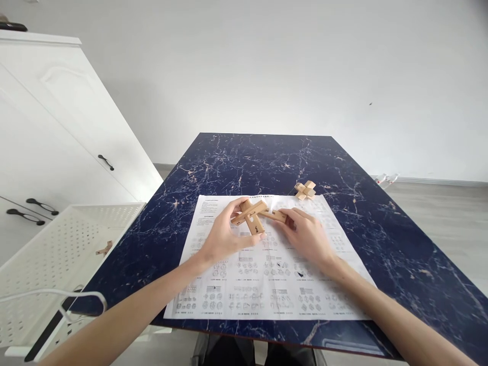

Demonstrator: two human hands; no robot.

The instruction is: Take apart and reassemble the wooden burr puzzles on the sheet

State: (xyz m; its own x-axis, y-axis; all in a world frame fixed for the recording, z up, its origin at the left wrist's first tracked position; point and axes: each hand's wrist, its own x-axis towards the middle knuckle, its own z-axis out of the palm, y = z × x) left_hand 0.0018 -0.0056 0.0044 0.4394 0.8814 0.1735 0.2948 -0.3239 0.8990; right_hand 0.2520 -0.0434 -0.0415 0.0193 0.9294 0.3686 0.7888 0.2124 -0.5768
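Observation:
My left hand [224, 235] is closed around a partly built wooden puzzle [249, 216] of crossed light-brown bars, held just above a printed instruction sheet [267, 284]. My right hand [307, 235] pinches a separate wooden bar [275, 215] whose end meets the puzzle from the right. A small finished wooden cross puzzle [305, 190] rests at the sheet's far right corner. Everything lies on a dark blue marbled table [381, 229].
A white perforated tray [57, 249] stands to the left of the table with one loose wooden piece [103, 248] in it. A white cabinet [57, 142] with black handles rises behind it. A white cable [57, 295] loops at the lower left.

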